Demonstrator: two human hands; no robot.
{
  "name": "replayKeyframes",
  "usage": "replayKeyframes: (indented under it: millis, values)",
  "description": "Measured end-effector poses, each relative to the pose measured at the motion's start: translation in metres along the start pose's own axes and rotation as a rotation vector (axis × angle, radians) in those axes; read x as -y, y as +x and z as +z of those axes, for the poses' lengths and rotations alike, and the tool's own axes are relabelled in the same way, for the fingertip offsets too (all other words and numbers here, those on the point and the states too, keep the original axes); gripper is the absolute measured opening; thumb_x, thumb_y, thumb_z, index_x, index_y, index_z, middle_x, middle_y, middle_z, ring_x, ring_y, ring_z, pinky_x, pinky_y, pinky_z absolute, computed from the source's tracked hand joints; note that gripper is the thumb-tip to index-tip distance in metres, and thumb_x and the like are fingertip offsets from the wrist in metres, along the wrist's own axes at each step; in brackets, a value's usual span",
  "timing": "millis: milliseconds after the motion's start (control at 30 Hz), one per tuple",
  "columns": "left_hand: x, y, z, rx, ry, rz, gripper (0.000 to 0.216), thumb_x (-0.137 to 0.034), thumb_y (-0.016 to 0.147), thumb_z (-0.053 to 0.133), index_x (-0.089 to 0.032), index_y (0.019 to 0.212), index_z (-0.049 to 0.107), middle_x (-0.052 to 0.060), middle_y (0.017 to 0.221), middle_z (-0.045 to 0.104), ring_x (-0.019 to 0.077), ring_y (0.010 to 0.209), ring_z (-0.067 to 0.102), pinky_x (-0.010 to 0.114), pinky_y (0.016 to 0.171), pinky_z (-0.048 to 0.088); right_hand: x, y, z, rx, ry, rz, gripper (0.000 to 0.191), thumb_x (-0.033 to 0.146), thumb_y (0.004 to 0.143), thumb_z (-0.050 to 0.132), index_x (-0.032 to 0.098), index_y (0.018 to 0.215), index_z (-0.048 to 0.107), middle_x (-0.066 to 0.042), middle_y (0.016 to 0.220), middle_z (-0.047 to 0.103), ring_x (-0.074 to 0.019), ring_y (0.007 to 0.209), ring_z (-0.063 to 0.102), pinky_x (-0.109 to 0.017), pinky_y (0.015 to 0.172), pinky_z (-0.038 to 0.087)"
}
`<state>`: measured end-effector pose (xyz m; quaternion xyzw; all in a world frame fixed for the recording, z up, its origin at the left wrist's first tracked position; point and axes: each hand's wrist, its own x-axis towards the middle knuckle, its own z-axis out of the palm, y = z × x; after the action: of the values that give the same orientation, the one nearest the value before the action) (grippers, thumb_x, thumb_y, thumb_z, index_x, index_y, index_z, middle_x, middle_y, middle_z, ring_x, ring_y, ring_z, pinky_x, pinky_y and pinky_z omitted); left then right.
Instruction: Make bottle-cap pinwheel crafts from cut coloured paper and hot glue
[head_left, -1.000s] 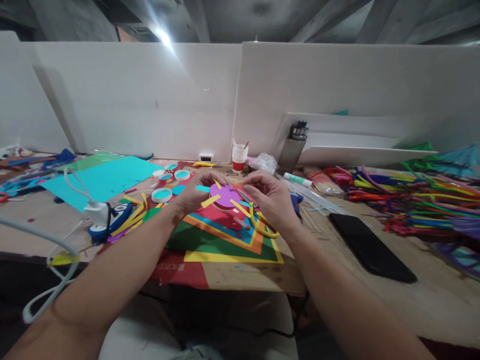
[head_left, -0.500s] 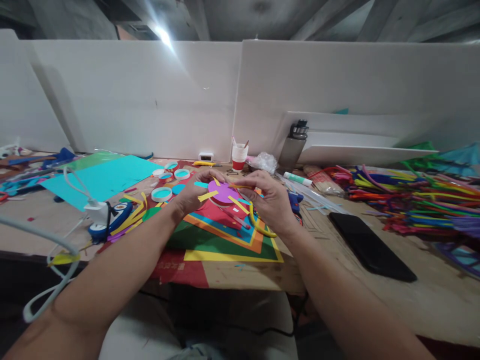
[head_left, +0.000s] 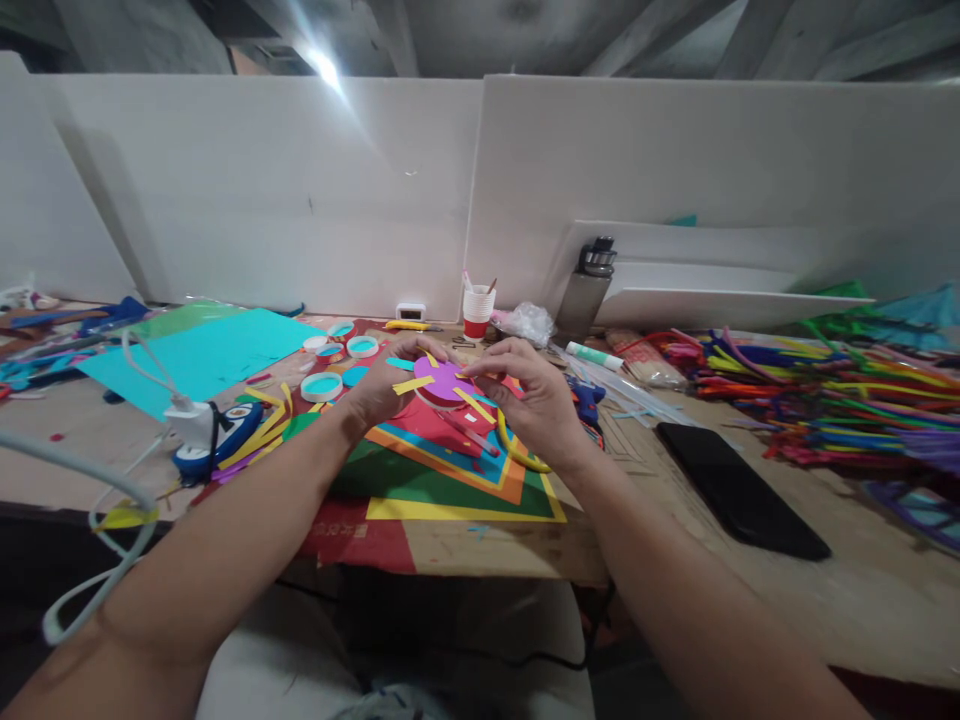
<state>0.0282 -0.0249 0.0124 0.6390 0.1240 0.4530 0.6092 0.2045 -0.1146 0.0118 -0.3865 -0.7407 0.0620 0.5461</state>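
Above the stacked coloured sheets, a round purple paper disc (head_left: 439, 378) is held up, with yellow and blue strips sticking out around its rim. My left hand (head_left: 394, 385) is closed around its far left side. At the disc's right edge, the thumb and fingers of my right hand (head_left: 529, 390) pinch the end of a small strip of paper, mostly covered by the fingertips. One yellow paper strip (head_left: 474, 405) points from the disc toward my right wrist. Under that hand lies a curved yellow piece (head_left: 517, 450). The sheets (head_left: 450, 490) below are green, yellow, orange, blue and red.
Left stand several white-rimmed round lids (head_left: 321, 387), a blue tape-like holder with a white plug (head_left: 191, 422), and a cyan sheet (head_left: 202, 350). Right lie a black phone (head_left: 739, 490), a glue stick (head_left: 594, 356) and pipe cleaners (head_left: 810, 390). Behind are paper cups (head_left: 478, 310) and a bottle (head_left: 585, 300).
My right fingertips have moved slightly left onto the disc's right edge, and the strip they pinch shows less. My left hand keeps its hold on the disc.
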Motion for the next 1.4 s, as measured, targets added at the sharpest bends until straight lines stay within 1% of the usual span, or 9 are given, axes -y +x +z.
replayKeyframes:
  millis: [133, 333, 467, 567, 667, 833, 1000, 1133, 1400]
  values:
    - [0.001, 0.0, 0.0, 0.044, -0.044, 0.009, 0.029, -0.029, 0.054, 0.084, -0.02, 0.07, 0.062, 0.004, 0.077, 0.069, 0.0196, 0.078, 0.066, 0.031, 0.067, 0.054, -0.002, 0.0, 0.001, 0.006, -0.017, 0.0, 0.017, 0.021, 0.086, 0.06, 0.03, 0.095, 0.071, -0.003, 0.094, 0.06, -0.0187, 0.095, 0.056, -0.036, 0.084, 0.045]
    - [0.002, -0.003, 0.005, -0.002, -0.047, -0.039, 0.026, -0.023, 0.059, 0.081, -0.018, 0.076, 0.061, 0.003, 0.077, 0.067, 0.0176, 0.081, 0.067, 0.027, 0.071, 0.052, -0.004, 0.0, 0.001, 0.031, -0.026, 0.005, 0.016, 0.023, 0.086, 0.06, 0.028, 0.098, 0.068, -0.004, 0.093, 0.061, -0.0193, 0.093, 0.055, -0.035, 0.082, 0.046]
    - [0.009, 0.0, 0.003, -0.038, -0.117, -0.047, 0.024, -0.017, 0.06, 0.079, -0.016, 0.079, 0.064, 0.002, 0.075, 0.067, 0.0127, 0.07, 0.064, 0.025, 0.068, 0.051, -0.007, -0.001, 0.003, 0.017, 0.006, 0.061, 0.033, 0.02, 0.082, 0.062, 0.027, 0.114, 0.058, -0.003, 0.098, 0.059, -0.0163, 0.086, 0.054, -0.032, 0.079, 0.047]
    - [0.013, 0.004, 0.0, -0.08, -0.201, -0.098, 0.022, -0.02, 0.064, 0.078, -0.014, 0.081, 0.065, 0.001, 0.072, 0.064, 0.0091, 0.063, 0.059, 0.023, 0.063, 0.049, -0.013, 0.0, 0.006, -0.033, 0.043, 0.176, 0.052, 0.02, 0.077, 0.065, 0.026, 0.125, 0.047, -0.005, 0.107, 0.056, -0.0148, 0.084, 0.053, -0.03, 0.075, 0.048]
    - [0.016, 0.007, -0.003, -0.194, -0.262, -0.188, 0.026, -0.022, 0.062, 0.081, -0.013, 0.079, 0.064, -0.002, 0.068, 0.06, 0.0072, 0.059, 0.055, 0.022, 0.058, 0.047, -0.023, 0.001, 0.005, -0.05, 0.033, 0.398, 0.065, 0.025, 0.071, 0.071, 0.022, 0.129, 0.043, -0.007, 0.108, 0.055, -0.0159, 0.085, 0.054, -0.033, 0.076, 0.049]
    - [0.022, 0.01, -0.007, -0.362, -0.207, -0.295, 0.032, -0.023, 0.054, 0.086, -0.014, 0.076, 0.063, -0.003, 0.068, 0.061, 0.0076, 0.061, 0.058, 0.021, 0.056, 0.044, -0.035, 0.004, 0.0, -0.032, 0.311, 0.676, 0.06, 0.042, 0.073, 0.069, 0.022, 0.124, 0.045, -0.008, 0.115, 0.057, -0.0184, 0.096, 0.058, -0.034, 0.077, 0.051]
    - [0.025, 0.008, -0.006, -0.194, -0.12, -0.356, 0.036, -0.026, 0.06, 0.083, -0.015, 0.09, 0.068, 0.005, 0.086, 0.071, 0.013, 0.077, 0.066, 0.022, 0.062, 0.044, -0.039, 0.007, 0.0, -0.079, 0.427, 0.699, 0.049, 0.05, 0.077, 0.064, 0.023, 0.115, 0.048, -0.006, 0.112, 0.062, -0.0172, 0.097, 0.061, -0.028, 0.072, 0.05]
    - [0.026, 0.006, -0.002, -0.09, -0.033, -0.367, 0.033, -0.027, 0.06, 0.083, -0.012, 0.086, 0.069, 0.007, 0.082, 0.071, 0.0139, 0.073, 0.067, 0.023, 0.064, 0.045, -0.043, 0.006, 0.003, -0.062, 0.386, 0.717, 0.055, 0.048, 0.073, 0.069, 0.022, 0.116, 0.049, -0.005, 0.102, 0.064, -0.0163, 0.087, 0.062, -0.027, 0.068, 0.048]
    - [0.028, 0.003, 0.002, -0.061, 0.013, -0.374, 0.034, -0.032, 0.062, 0.083, -0.01, 0.083, 0.069, 0.007, 0.079, 0.07, 0.0134, 0.068, 0.065, 0.025, 0.065, 0.05, -0.046, 0.002, 0.006, -0.022, 0.383, 0.689, 0.058, 0.032, 0.067, 0.073, 0.018, 0.117, 0.046, -0.001, 0.085, 0.066, -0.0153, 0.075, 0.064, -0.028, 0.066, 0.049]
